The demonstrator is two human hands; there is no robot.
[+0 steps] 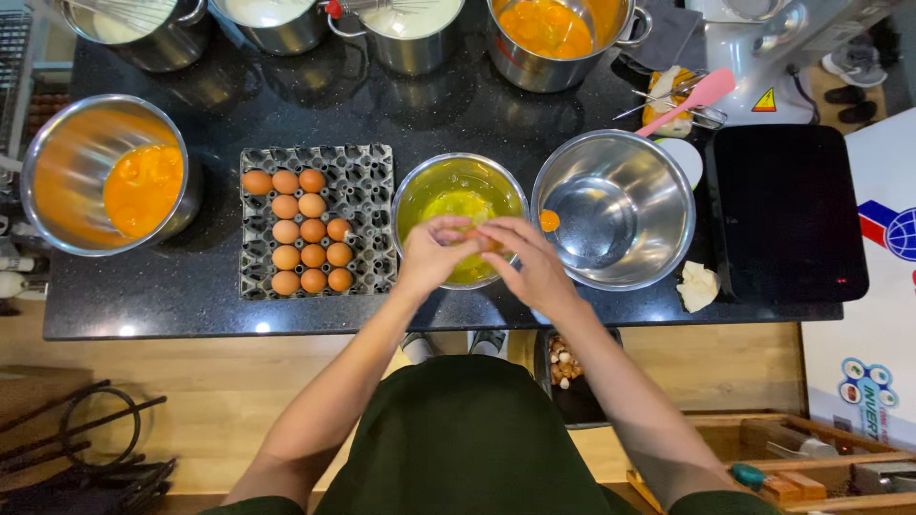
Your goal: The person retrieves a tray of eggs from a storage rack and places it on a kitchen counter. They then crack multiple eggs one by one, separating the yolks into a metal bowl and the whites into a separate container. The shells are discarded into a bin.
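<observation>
A black countertop (286, 95) is being taken up by steel bowls. At its left, yolks are being held in a tilted bowl (81, 172). Right of centre, a large empty bowl (620, 205) is being marked by a single yolk smear on its rim. Beside it, a smaller bowl of egg whites (458, 195) is being used beneath the hands. A grey egg tray (367, 215) is being kept partly filled with brown eggs. A brown egg (474, 238) is being pinched between the fingertips of the left hand (434, 253) and right hand (525, 262), directly over the whites.
</observation>
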